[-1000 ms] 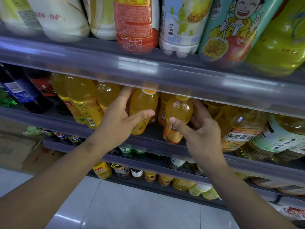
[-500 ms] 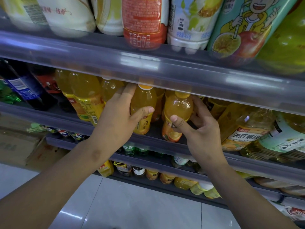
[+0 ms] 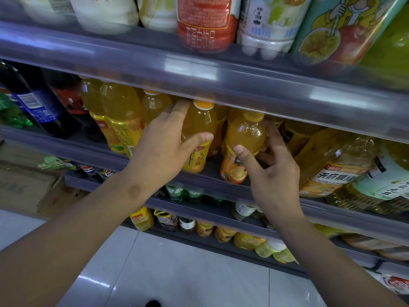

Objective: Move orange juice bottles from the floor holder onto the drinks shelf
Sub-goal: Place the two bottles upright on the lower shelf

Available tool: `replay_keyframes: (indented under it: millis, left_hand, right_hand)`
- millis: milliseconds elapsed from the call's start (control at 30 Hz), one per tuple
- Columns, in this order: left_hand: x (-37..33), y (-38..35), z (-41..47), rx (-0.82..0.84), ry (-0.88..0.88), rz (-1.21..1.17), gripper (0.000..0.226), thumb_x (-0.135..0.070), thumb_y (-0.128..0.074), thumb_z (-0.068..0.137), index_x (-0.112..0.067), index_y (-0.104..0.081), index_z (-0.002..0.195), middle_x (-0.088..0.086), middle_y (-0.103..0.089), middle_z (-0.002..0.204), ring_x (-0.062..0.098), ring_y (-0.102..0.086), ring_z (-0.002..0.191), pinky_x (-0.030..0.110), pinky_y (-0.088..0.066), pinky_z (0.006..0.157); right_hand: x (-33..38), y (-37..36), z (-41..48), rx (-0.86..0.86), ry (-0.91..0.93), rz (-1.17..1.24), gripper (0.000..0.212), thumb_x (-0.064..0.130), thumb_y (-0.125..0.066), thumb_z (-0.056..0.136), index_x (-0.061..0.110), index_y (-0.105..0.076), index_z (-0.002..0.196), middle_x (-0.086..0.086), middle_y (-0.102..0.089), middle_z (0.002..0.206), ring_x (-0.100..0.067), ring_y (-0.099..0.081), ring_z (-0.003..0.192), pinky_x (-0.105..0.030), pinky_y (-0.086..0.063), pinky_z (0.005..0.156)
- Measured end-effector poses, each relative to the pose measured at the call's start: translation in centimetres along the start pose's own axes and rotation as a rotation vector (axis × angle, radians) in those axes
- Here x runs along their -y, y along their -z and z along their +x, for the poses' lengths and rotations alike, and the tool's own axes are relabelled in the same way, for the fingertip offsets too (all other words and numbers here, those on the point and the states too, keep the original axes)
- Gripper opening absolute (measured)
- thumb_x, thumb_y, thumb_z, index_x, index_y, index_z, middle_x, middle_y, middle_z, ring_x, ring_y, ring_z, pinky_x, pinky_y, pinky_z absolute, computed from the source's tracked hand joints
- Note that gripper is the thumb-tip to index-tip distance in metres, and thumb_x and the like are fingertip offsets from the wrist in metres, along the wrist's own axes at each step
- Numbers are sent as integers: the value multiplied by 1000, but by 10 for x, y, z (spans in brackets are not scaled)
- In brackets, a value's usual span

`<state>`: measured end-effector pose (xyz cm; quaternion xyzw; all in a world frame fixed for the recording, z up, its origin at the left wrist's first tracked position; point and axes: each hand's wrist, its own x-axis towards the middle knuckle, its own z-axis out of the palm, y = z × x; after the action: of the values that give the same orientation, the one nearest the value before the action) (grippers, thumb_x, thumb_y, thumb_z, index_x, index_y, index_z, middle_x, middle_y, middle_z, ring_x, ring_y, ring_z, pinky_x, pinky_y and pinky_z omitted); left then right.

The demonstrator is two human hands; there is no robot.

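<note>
Two small orange juice bottles stand on the drinks shelf (image 3: 212, 180) under the rail above. My left hand (image 3: 161, 142) wraps the left bottle (image 3: 199, 127), which has a yellow label, thumb across its front. My right hand (image 3: 272, 165) grips the right bottle (image 3: 245, 134), which has an orange-fruit label, thumb on its front and fingers behind it. Both bottles stand upright with their bases on the shelf. The floor holder is out of view.
Larger orange drink bottles (image 3: 119, 116) stand to the left, dark cola bottles (image 3: 33, 103) further left, big yellow bottles (image 3: 332, 165) to the right. The upper shelf rail (image 3: 199, 72) overhangs the bottle caps. Lower shelves hold more drinks; cardboard boxes (image 3: 24, 185) sit on the floor at left.
Both hands have pushed their bottles a little deeper onto the shelf, and the bottles now stand more upright. The grips are unchanged.
</note>
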<state>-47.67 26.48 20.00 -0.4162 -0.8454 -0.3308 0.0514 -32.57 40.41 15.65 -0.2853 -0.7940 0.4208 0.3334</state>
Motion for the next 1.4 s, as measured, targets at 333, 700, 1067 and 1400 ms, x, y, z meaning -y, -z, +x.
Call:
replay_keyframes:
  millis: [333, 700, 1067, 1400]
  left_hand:
    - [5, -1, -1, -22, -7, -51, 64, -57, -62, 88, -21, -48, 140, 8, -66, 124, 27, -66, 108, 48, -58, 88]
    - [2, 2, 1, 11, -7, 51, 61, -51, -61, 93, -17, -44, 140, 9, -66, 111, 27, -66, 92, 47, -58, 80]
    - [6, 8, 1, -45, -72, 306, 65, -66, -51, 93, -18, -47, 137, -1, -50, 81, 31, -68, 69, 39, -55, 62]
    - [9, -1, -2, -20, -3, 121, 58, -51, -56, 97, -16, -42, 140, 1, -51, 100, 20, -63, 75, 42, -57, 71]
  right_hand:
    - [6, -22, 2, 11, 3, 57, 74, 50, -70, 93, 25, -43, 157, -1, -62, 142, -12, -61, 125, -25, -53, 103]
    - [6, -17, 5, 72, 1, 59, 77, 49, -73, 90, 31, -41, 157, 0, -65, 141, -13, -66, 122, -27, -57, 99]
    - [-1, -12, 11, 78, 58, -29, 79, 47, -80, 85, 31, -44, 154, -1, -69, 137, -14, -72, 111, -20, -57, 89]
    - [-4, -17, 10, 41, 92, -37, 78, 47, -80, 87, 29, -45, 154, -5, -66, 139, -19, -72, 110, -32, -61, 91]
